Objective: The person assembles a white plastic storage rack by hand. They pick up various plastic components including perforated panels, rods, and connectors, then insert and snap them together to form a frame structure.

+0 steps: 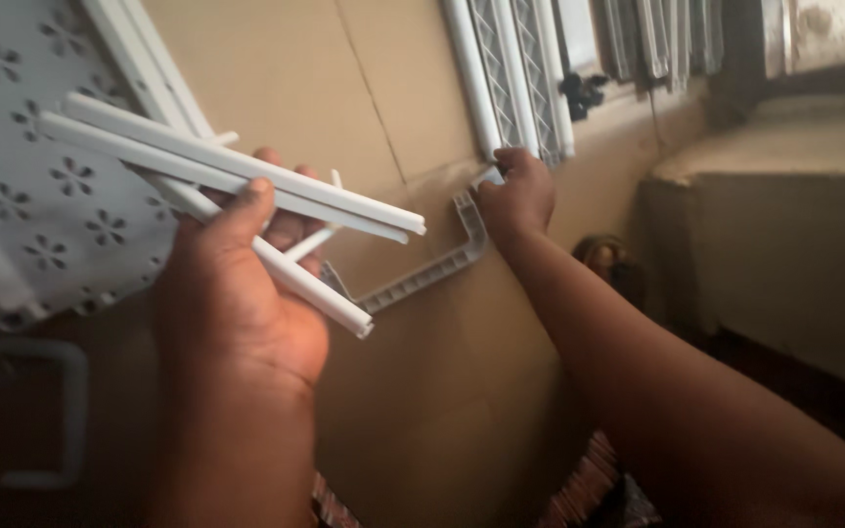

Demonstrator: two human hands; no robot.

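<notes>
Several white plastic rods (237, 196) sit clenched in the left hand (242, 284); beside them, the right hand (517, 196) pinches a ribbed bracket (432, 269).

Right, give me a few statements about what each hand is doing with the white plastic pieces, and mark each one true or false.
1. The left hand grips a bundle of long white plastic tubes. True.
2. The right hand is empty and held away from every piece. False: it is closed on one end of a pale grey ribbed U-shaped plastic bracket.
3. The bracket lies on a tan cardboard sheet. True.
4. The white plastic panel with flower-shaped cut-outs lies beside the right hand. False: it is on the left, behind the tubes.
5. White lattice-patterned plastic rails lie just beyond the right hand. True.
</notes>
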